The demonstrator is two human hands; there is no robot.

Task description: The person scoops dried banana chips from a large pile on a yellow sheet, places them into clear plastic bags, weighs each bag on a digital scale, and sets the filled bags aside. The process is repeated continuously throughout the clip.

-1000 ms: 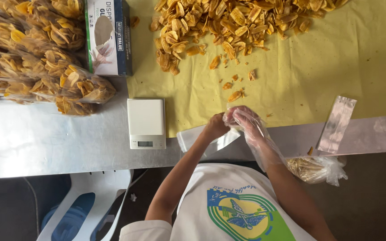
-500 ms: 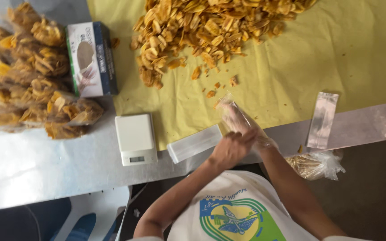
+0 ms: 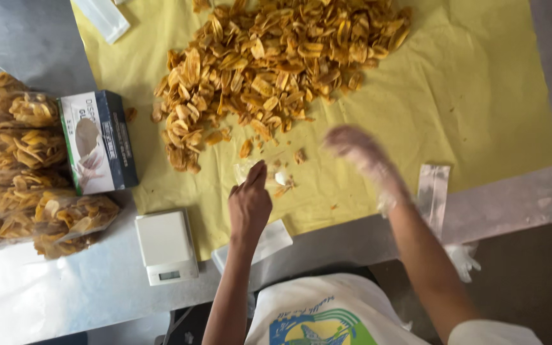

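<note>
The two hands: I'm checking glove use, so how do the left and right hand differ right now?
The left hand is bare, while the right hand wears a thin clear glove. The left hand looks sharp, its fingers on a small clear bag; the right hand is motion-blurred and holds nothing visible. The left hand is nearer the body; the right reaches farther towards the chip pile. Both are over the yellow sheet.

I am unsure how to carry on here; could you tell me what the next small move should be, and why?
Probably the gloved right hand reaches on to the pile of golden fried chips: it hovers blurred, apparently empty, just short of it, while the bare left hand pins a small clear bag.
</note>
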